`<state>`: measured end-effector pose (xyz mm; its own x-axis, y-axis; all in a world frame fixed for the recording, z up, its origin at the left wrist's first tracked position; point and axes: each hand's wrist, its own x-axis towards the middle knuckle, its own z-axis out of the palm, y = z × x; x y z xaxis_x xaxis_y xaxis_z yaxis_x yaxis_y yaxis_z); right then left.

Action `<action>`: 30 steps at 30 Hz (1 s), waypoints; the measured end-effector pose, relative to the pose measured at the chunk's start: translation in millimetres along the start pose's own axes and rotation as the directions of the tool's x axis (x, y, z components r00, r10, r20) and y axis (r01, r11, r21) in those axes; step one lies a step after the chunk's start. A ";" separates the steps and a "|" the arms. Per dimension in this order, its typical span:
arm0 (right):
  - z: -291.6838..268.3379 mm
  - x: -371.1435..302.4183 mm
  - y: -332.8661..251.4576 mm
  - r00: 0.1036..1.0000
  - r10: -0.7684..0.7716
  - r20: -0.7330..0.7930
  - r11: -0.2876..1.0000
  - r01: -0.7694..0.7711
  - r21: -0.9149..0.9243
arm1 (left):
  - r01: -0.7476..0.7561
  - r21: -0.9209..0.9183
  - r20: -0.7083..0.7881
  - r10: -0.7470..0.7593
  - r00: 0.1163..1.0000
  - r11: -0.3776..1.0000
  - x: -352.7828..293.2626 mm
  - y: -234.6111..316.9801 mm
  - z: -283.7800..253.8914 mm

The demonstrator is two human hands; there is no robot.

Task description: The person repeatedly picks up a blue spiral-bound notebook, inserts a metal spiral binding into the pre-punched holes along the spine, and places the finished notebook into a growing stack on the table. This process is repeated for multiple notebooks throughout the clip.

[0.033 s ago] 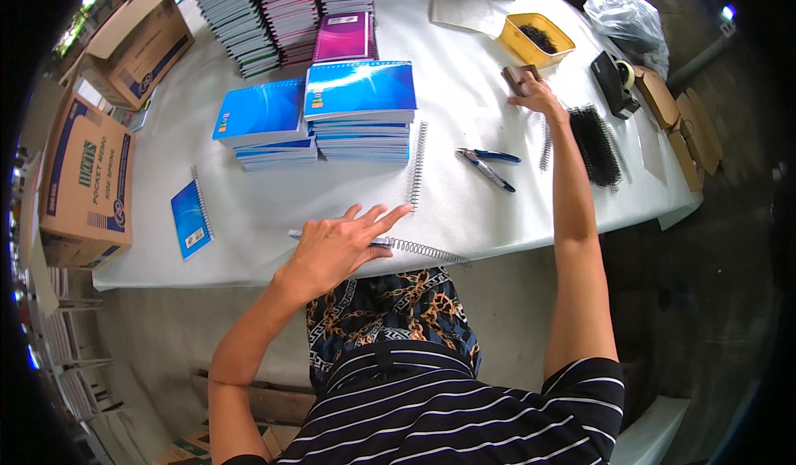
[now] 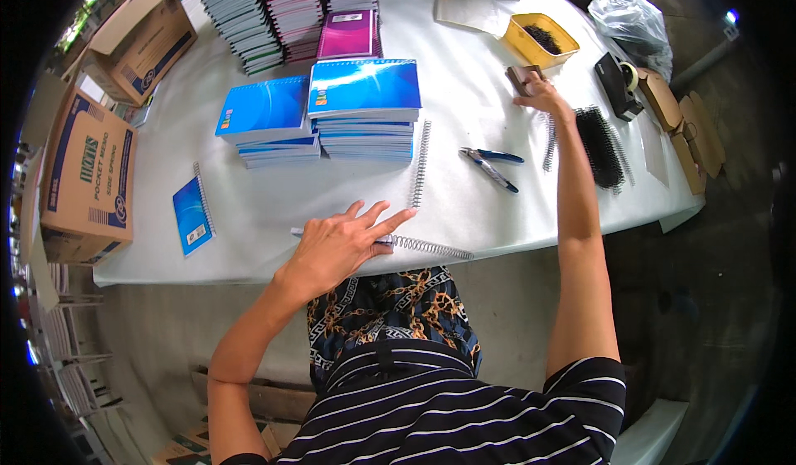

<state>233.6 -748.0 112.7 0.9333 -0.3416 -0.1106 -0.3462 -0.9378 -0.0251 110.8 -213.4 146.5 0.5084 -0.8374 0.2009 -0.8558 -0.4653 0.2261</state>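
Note:
Near the front edge of the table, my left hand (image 2: pixel 340 239) rests over a small notebook (image 2: pixel 383 239), holding it between thumb and fingers, with the index finger stretched out. Most of that notebook is hidden under the hand. A loose metal coil (image 2: pixel 435 249) runs from its edge to the right. Past my fingertips lies another wire coil (image 2: pixel 422 162). My right arm reaches far right, where my right hand (image 2: pixel 543 96) has its fingers closed around a small brown block (image 2: pixel 523 77). Blue-handled pliers (image 2: pixel 489 167) lie on the table between my hands.
Stacks of blue notebooks (image 2: pixel 365 92) stand ahead, with taller notebook piles (image 2: pixel 274 9) behind. One blue notebook (image 2: pixel 193 216) lies at left near cardboard boxes (image 2: pixel 89 179). At right are a yellow tub (image 2: pixel 564 53), black coils (image 2: pixel 599 150), a tape dispenser (image 2: pixel 618 86) and a plastic bag (image 2: pixel 628 21).

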 end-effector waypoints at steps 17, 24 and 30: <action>-29.4 23.7 -44.2 0.973 -0.199 0.115 0.972 0.211 -0.103 | 0.023 -0.033 0.293 -0.012 0.956 0.999 -14.0 -14.2 -13.8; -47.3 8.9 -60.5 0.953 -0.112 -0.280 0.952 0.184 0.245 | 0.088 -0.059 0.269 -0.069 0.961 0.994 -12.6 -12.8 -16.9; -57.0 -106.6 -92.5 0.648 -0.724 -0.237 -0.078 0.264 0.961 | 0.106 0.064 0.042 -0.109 0.993 0.992 -29.8 -22.9 -17.0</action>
<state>171.5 -628.4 183.5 0.8779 0.4431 0.1815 0.1816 0.0425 -0.9824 116.9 -172.9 151.6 0.5943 -0.7928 0.1349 -0.8012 -0.5692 0.1846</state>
